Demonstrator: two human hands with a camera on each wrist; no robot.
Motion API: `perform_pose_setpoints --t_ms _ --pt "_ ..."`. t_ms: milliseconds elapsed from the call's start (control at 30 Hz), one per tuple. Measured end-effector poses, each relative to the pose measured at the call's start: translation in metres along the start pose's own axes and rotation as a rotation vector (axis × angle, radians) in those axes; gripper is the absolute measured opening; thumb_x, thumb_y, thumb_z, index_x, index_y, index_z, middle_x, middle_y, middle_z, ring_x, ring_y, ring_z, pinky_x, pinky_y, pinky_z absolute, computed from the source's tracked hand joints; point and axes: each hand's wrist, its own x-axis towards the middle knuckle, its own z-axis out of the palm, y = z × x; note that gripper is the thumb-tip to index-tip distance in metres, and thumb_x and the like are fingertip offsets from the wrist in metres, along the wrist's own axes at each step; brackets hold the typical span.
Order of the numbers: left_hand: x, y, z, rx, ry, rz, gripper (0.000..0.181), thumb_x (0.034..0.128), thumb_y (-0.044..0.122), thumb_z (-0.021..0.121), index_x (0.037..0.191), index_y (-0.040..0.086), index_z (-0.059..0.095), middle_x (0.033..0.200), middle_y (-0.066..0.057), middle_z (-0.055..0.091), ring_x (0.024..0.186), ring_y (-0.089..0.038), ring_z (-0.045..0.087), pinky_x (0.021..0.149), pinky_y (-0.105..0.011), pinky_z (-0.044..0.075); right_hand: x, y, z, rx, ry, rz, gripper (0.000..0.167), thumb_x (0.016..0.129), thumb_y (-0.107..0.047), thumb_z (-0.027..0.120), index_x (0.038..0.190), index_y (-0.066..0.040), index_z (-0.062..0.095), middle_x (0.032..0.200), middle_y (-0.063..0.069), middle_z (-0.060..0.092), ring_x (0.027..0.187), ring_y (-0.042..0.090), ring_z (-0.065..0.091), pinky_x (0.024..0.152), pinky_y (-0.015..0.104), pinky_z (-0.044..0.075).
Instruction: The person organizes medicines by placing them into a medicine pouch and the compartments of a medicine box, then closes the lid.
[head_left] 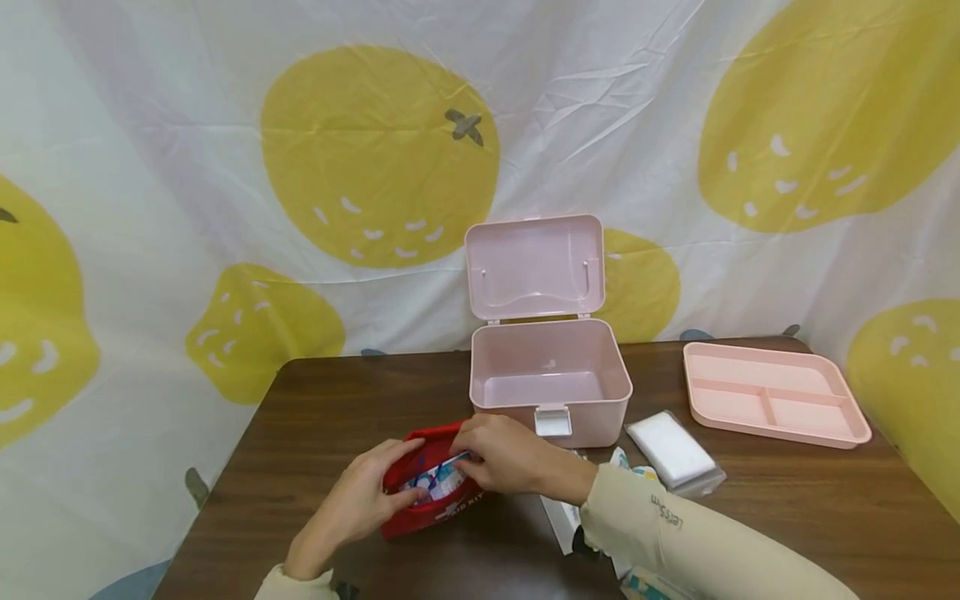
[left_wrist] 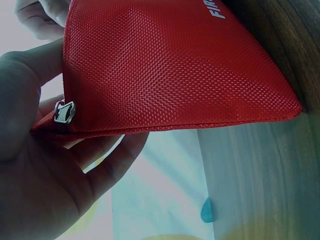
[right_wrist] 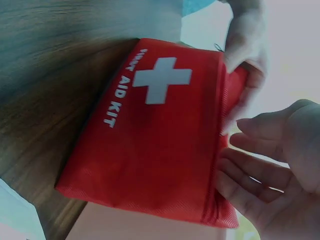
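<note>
A red first aid pouch (head_left: 408,523) with a white cross stands on the table, its zipped top spread open. My left hand (head_left: 360,492) grips its left end, the thumb at the front edge and the other fingers behind. The metal zipper pull (left_wrist: 65,113) hangs beside that palm. Blue-and-white packets (head_left: 444,481) show inside the pouch. At the right end of the opening, my right hand (head_left: 512,457) has its bent fingers at the rim. Some of its fingertips are hidden there, so whether they pinch anything is unclear.
Behind the pouch stands a pink box (head_left: 551,354) with its lid raised. A pink divided tray (head_left: 768,387) lies at the right. Near it is a white wrapped pack (head_left: 671,448). Other packets (head_left: 562,517) lie partly beneath the right forearm. A patterned cloth (head_left: 375,158) hangs behind the table.
</note>
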Motion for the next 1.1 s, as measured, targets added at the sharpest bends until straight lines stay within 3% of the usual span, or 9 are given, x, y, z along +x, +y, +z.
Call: perform_pose_setpoints --t_ms 233,533,867,1100 --pt "0.002 0.001 -0.002 0.001 -0.015 0.0 0.058 0.0822 0.025 0.082 0.134 0.011 0.06 0.119 -0.002 0.065 0.106 -0.019 0.063 0.089 -0.041 0.054 -0.008 0.008 -0.019 0.123 0.005 0.059 0.011 0.089 -0.017 0.073 0.095 -0.01 0.078 0.091 0.0 0.073 0.083 0.011 0.064 0.081 0.026 0.054" --pt "0.002 0.002 -0.002 -0.003 -0.02 -0.023 0.059 0.0816 0.027 0.082 0.134 0.012 0.06 0.119 -0.002 0.065 0.105 -0.02 0.062 0.089 -0.042 0.055 -0.028 0.021 -0.037 0.278 0.027 0.123 0.005 0.089 -0.017 0.074 0.091 -0.013 0.077 0.086 -0.006 0.072 0.071 0.003 0.056 0.066 0.018 0.052" --pt "0.002 0.003 -0.002 0.005 -0.024 -0.039 0.06 0.0813 0.029 0.082 0.134 0.013 0.06 0.119 -0.001 0.065 0.106 -0.02 0.062 0.089 -0.042 0.055 -0.056 0.033 -0.046 0.275 -0.017 0.102 0.002 0.088 -0.016 0.074 0.087 -0.017 0.076 0.078 -0.011 0.069 0.068 -0.003 0.052 0.061 0.018 0.047" --pt "0.001 0.002 -0.002 -0.002 -0.027 -0.041 0.06 0.0813 0.028 0.082 0.135 0.013 0.06 0.119 -0.001 0.065 0.106 -0.02 0.061 0.089 -0.042 0.055 -0.077 0.039 -0.037 0.303 -0.072 0.148 0.005 0.089 -0.018 0.073 0.084 -0.018 0.075 0.072 -0.016 0.064 0.064 -0.005 0.051 0.059 0.016 0.046"
